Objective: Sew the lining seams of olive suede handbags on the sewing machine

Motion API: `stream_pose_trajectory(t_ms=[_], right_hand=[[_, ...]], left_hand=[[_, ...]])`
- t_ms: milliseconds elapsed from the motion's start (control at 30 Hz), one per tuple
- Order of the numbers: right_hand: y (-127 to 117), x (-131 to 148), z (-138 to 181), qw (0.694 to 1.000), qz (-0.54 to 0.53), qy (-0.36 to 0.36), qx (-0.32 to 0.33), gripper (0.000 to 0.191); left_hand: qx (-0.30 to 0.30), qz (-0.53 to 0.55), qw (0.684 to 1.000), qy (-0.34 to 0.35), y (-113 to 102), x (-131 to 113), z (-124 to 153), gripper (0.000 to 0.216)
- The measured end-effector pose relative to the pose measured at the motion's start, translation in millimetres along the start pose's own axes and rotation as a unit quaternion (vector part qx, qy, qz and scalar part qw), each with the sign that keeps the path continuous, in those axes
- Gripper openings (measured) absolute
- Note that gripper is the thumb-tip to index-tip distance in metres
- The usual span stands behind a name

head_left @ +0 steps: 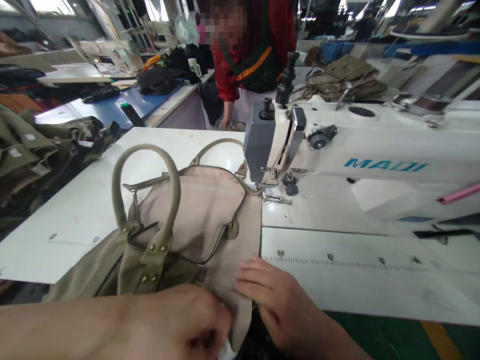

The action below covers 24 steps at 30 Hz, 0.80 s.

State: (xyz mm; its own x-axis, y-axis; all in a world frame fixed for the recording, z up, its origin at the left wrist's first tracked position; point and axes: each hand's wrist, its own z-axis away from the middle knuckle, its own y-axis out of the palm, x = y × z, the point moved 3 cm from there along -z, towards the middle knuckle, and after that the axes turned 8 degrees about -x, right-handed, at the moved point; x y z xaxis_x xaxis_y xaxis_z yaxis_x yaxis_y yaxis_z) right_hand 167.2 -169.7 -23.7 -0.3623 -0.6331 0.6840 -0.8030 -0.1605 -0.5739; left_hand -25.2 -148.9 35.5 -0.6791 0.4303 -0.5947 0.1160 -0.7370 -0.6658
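Note:
An olive-green handbag (157, 265) lies on the sewing machine table, its pale pink lining (195, 195) spread out and one rounded handle (176, 185) standing up. The lining's right edge runs up to the presser foot (275, 199) of a white sewing machine (375, 150). My left hand (198, 320) is closed at the near end of the lining, gripping the bag's cloth; its fingertips are partly hidden. On the lining's right edge my right hand (270, 295) rests with its fingers stretched out flat, pointing left.
A ruler scale (330, 260) is printed along the white table (300, 290). Several olive bags (30, 155) are heaped at the left, and more bags (345, 75) lie behind the machine. Across the table a person in red sleeves (225, 75) leans over, one hand (227, 114) lowered.

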Motion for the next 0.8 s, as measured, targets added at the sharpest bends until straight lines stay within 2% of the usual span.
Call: stream_pose_trajectory(t_ms=[100, 233, 300, 433, 567, 633, 733, 800], right_hand=[[3.3, 12.0, 10.8, 0.999, 0.032, -0.015, 0.025, 0.046], [4.6, 18.1, 14.3, 0.999, 0.037, -0.014, 0.002, 0.044], [5.4, 19.1, 15.2, 0.999, 0.015, -0.005, -0.029, 0.043], [4.6, 19.9, 24.9, 0.991, -0.024, 0.022, -0.129, 0.037], [0.3, 17.4, 36.5, 0.973, 0.043, 0.077, -0.212, 0.024], [1.1, 17.9, 36.7, 0.974, 0.076, 0.074, -0.200, 0.023], [7.1, 21.3, 32.0, 0.984, 0.103, 0.035, -0.143, 0.024], [11.2, 23.9, 28.9, 0.983, 0.128, 0.010, -0.131, 0.023]], left_hand=[[-0.018, 0.004, 1.000, -0.009, 7.7, -8.1, -11.5, 0.028], [-0.092, -0.142, 0.983, 0.068, 3.1, -10.4, -23.0, 0.053], [-0.082, -0.185, 0.976, 0.079, 4.6, -6.4, -25.5, 0.049], [-0.065, -0.149, 0.984, 0.070, 12.6, 5.2, -28.4, 0.034], [-0.097, -0.137, 0.983, 0.070, 19.4, 12.1, -30.6, 0.032], [-0.102, -0.134, 0.983, 0.076, 21.0, 12.2, -31.0, 0.032], [-0.116, -0.131, 0.981, 0.078, 20.1, 10.7, -30.6, 0.030], [-0.141, -0.148, 0.975, 0.088, 19.0, 9.8, -29.2, 0.028]])
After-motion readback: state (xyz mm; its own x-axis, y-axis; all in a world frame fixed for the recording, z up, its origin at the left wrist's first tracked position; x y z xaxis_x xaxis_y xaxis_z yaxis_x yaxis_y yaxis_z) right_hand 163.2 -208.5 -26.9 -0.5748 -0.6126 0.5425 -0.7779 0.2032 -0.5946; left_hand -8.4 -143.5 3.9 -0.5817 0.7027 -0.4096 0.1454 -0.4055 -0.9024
